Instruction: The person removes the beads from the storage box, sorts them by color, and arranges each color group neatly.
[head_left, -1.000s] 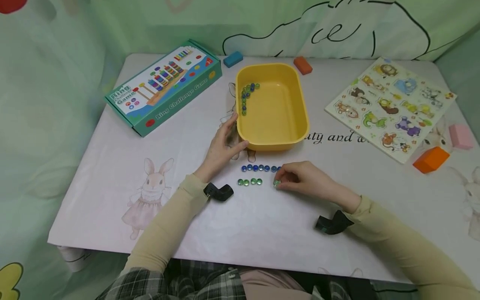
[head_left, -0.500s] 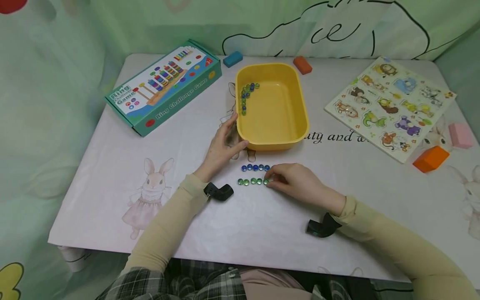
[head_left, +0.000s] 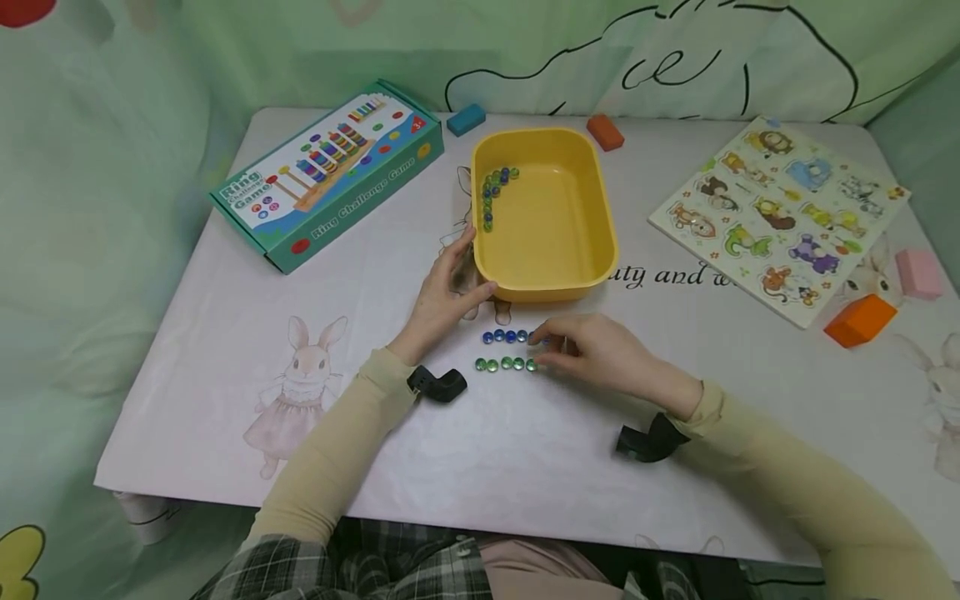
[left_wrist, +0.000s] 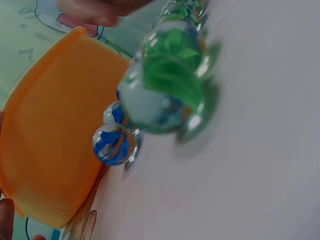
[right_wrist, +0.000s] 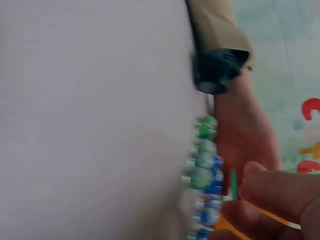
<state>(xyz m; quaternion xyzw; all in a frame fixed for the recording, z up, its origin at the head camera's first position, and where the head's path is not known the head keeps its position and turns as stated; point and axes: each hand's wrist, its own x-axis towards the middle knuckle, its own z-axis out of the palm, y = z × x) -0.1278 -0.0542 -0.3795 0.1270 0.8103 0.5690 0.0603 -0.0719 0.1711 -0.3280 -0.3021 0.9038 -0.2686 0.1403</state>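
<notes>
Green marbles (head_left: pixel 507 363) beside right grip (head_left: pixel 592 354)

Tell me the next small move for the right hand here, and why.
Probably lift the right hand clear and reach into the yellow tub for another marble: the green row now has five, the blue row looks longer, and loose marbles remain inside.

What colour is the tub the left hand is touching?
Yellow; the tub shows best in the head view, with the left hand at its corner.
</notes>
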